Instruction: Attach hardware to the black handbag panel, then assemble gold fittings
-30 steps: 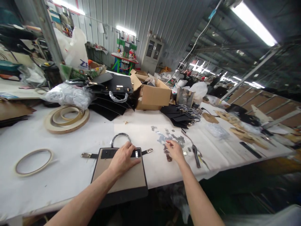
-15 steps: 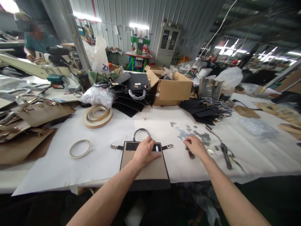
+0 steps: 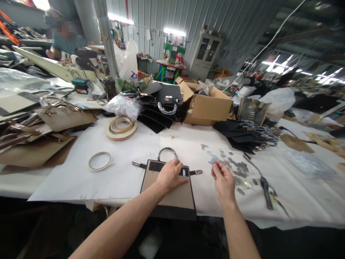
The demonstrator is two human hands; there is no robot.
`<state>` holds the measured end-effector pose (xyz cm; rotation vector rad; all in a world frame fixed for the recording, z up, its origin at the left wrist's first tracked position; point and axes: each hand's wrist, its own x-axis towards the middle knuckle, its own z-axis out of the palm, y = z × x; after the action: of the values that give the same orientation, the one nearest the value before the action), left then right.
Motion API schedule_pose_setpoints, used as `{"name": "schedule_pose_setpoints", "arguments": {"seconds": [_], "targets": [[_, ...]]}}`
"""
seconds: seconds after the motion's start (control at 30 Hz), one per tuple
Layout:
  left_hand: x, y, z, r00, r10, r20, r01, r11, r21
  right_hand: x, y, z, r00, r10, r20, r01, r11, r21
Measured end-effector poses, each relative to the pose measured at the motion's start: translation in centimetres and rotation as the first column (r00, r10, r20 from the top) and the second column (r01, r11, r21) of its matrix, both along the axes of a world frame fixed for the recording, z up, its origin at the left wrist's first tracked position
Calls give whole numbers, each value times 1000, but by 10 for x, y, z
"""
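Observation:
A flat handbag panel [image 3: 167,192], beige with black edging, lies at the table's front edge with its black bottom strip overhanging. It has a plastic-wrapped handle [image 3: 166,149] at the top and a black strap with a metal buckle [image 3: 197,172] at each side. My left hand [image 3: 170,175] grips it at the upper edge, fingers bent over the black band and thumb stretched to the right, beside a small silver plate [image 3: 184,173]. To the right, my right hand [image 3: 223,177] is pinched just above the table, near scattered small metal plates [image 3: 238,167]. What its fingertips hold is too small to tell.
Tape rolls [image 3: 99,160] lie to the left, beyond them stacked brown bags [image 3: 64,117]. Black bag pieces [image 3: 237,135] and a cardboard box [image 3: 211,107] stand at the back. A dark-handled tool [image 3: 266,192] lies right. A person [image 3: 67,41] sits far left.
My right hand has drawn back and lifted from the small brown metal pieces, fingertips now pinched upward. My left hand stays on the panel. The whole view has shifted and tilted.

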<state>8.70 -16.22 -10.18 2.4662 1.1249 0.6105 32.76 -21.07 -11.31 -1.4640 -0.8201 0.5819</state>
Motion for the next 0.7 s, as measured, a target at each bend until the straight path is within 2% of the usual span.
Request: {"name": "schedule_pose_setpoints", "arguments": {"seconds": [0.1,0.2,0.3,0.47,0.6,0.7], "targets": [[-1,-4,-2,1000,1,19,-1,1000,21,-55,-20,-9,984,85,-158,-88,996,-9],[-3,-8,-4,999,-16,45,14,999,30,-84,-34,-21,996,45,-74,-52,994,-100],[-8,-13,-4,995,-62,79,59,997,41,-90,-37,-30,993,56,100,-37,983,-182],[-31,-33,-1,980,-61,190,52,997,54,-92,-34,-29,972,149,180,-104,966,-238],[-69,-45,1,954,75,292,-98,993,65,-97,-34,-26,960,129,248,-65,966,-250],[-100,-41,4,928,212,306,-215,976,-23,-98,-34,-22,964,123,235,-73,975,-212]]}}
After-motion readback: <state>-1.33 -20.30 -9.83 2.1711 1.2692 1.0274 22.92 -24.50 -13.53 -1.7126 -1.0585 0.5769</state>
